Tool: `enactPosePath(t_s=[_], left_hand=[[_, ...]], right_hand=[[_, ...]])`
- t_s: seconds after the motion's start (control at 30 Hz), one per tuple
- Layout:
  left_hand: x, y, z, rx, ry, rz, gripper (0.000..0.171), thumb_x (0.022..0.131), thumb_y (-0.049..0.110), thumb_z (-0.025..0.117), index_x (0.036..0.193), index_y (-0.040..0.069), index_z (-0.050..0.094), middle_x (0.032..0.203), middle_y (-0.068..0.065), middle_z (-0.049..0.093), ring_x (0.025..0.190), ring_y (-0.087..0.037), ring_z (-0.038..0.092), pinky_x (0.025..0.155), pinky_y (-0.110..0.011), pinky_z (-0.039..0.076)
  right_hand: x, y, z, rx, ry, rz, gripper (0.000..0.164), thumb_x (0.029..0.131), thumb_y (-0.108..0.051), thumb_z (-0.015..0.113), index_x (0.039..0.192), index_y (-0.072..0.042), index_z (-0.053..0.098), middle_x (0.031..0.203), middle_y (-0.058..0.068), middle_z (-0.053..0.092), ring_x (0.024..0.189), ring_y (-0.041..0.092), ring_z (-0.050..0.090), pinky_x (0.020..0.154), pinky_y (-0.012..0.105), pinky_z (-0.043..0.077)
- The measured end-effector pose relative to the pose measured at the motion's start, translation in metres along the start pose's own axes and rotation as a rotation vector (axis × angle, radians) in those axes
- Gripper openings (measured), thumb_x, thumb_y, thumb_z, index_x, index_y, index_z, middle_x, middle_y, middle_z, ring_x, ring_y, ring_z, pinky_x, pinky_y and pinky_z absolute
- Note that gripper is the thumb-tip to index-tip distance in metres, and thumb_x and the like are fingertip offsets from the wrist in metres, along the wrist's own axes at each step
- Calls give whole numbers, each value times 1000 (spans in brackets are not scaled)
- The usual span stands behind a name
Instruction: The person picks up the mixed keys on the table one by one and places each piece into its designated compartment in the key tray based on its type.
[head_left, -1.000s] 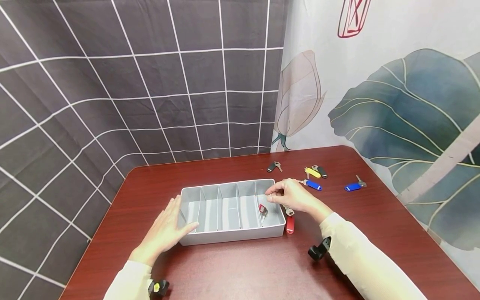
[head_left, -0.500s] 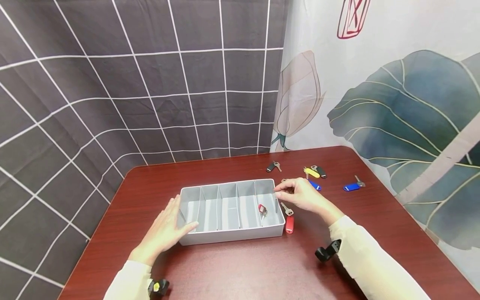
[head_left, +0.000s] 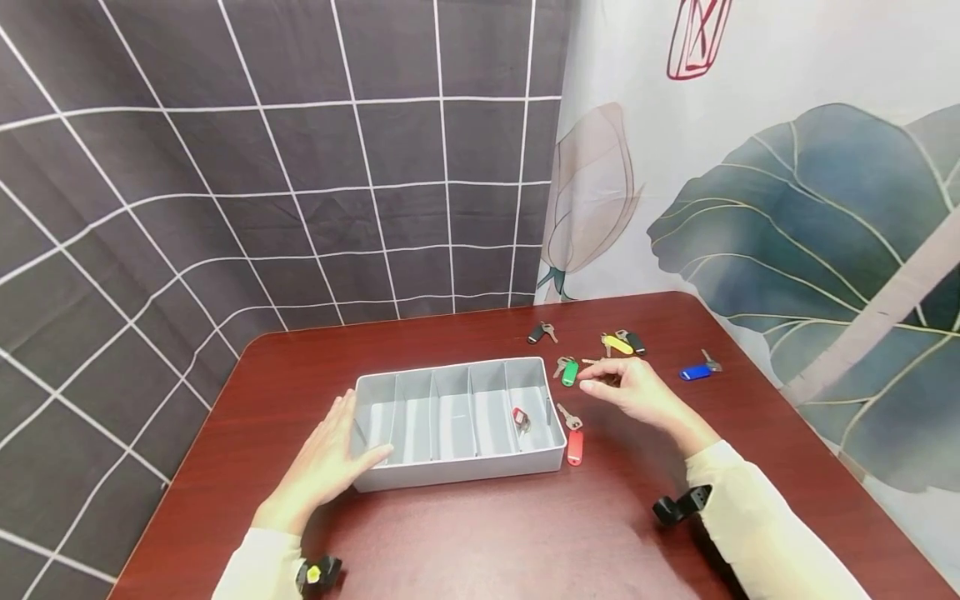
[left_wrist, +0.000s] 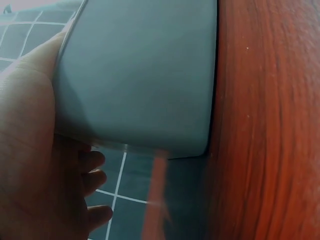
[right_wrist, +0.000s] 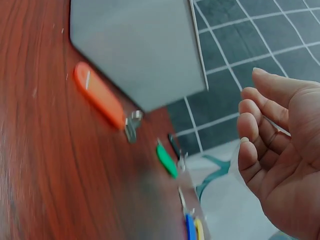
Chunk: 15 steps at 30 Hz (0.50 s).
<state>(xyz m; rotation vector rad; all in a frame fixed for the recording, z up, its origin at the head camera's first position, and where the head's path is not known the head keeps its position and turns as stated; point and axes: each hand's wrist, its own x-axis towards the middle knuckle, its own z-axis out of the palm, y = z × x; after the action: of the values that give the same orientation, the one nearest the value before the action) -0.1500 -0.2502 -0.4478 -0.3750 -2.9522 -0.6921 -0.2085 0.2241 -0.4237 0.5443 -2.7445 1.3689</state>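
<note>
In the head view my left hand (head_left: 318,462) rests at the left end of a grey divided tray (head_left: 461,473), fingers straight along the end wall and thumb on the front rim. A key with a red tag (head_left: 521,417) lies in the tray's rightmost compartment. Right of the tray, my right hand (head_left: 637,396) hovers over the table with loosely bent fingers and holds nothing. Just left of its fingertips lies a key with a green tag (head_left: 570,372). A blue key tag (right_wrist: 191,227), largely hidden under that hand from above, shows in the right wrist view.
Another red-tagged key (head_left: 574,447) lies against the tray's right side. Farther back are a key with a black tag (head_left: 536,333), a yellow key tag (head_left: 618,344) beside a second black one (head_left: 636,342), and a blue key tag (head_left: 695,372). Curtains hang behind the table (head_left: 480,533).
My right hand has moved right, from over the tray's right compartment to beyond its right wall, uncovering the green-tagged key. My left hand has stayed on the tray.
</note>
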Motion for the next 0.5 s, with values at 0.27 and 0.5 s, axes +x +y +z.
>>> enactPosePath(t_s=[0.27, 0.5], left_hand=[[-2, 0, 0, 13, 0, 5, 110, 80, 72, 57, 155, 5, 11, 156, -20, 20, 143, -38, 19, 111, -56, 23], [3, -2, -7, 53, 0, 25, 110, 80, 74, 55, 153, 2, 14, 158, -18, 18, 144, -36, 16, 111, -57, 22]], right_hand=[[-14, 25, -12, -34, 4, 54, 30, 86, -27, 74, 105, -4, 73, 93, 2, 72, 80, 17, 64, 68, 24, 55], [-21, 34, -13, -97, -47, 56, 31, 85, -30, 74, 104, -5, 73, 90, -3, 72, 76, 16, 62, 65, 25, 53]])
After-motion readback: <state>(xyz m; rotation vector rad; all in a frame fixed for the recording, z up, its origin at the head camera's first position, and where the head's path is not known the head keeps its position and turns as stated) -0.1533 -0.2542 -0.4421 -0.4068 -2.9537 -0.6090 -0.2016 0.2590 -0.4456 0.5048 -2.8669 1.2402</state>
